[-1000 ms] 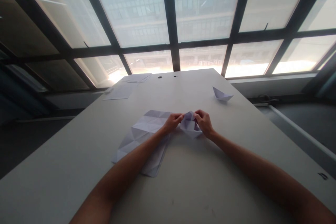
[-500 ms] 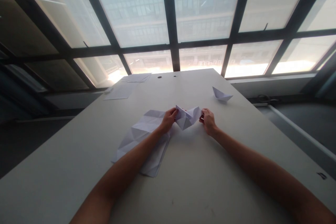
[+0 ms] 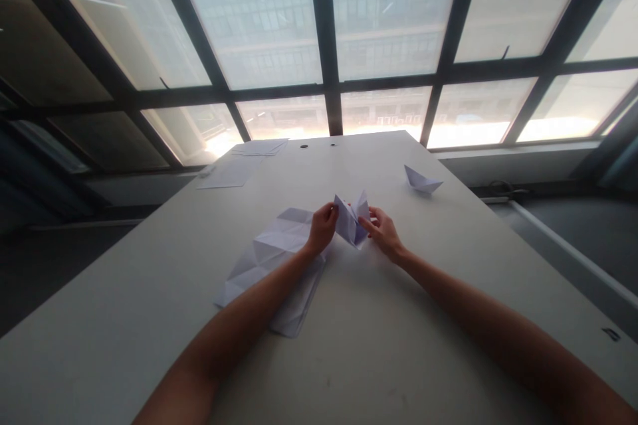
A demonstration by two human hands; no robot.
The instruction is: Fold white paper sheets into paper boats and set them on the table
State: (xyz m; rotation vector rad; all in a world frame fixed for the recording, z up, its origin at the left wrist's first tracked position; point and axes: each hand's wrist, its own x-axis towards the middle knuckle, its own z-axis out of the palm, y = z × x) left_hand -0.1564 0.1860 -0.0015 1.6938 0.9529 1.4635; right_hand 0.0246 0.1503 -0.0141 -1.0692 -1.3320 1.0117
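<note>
Between my hands, just above the white table point(image 3: 369, 319), is a folded white paper boat point(image 3: 347, 224) with two raised points. My left hand point(image 3: 323, 227) pinches its left end, fingers closed. On the other side my right hand point(image 3: 383, 229) grips the right part, with the thumb at the inner fold and the other fingers partly hidden behind the paper. Creased white paper sheets point(image 3: 279, 242) lie flat under and beside my left forearm. A second, finished-looking paper boat point(image 3: 421, 180) rests farther back on the right.
White paper sheets point(image 3: 229, 172) lie at the far left of the table. Two small dark holes, one a round grommet point(image 3: 304, 146), mark the far end. Large framed windows point(image 3: 329, 26) rise behind. A pale pipe point(image 3: 573, 246) runs along the floor at the right.
My right hand has moved left and inward, from the tip of the paper boat to its body. The boat's right side has swung up, so its two points stand closer together.
</note>
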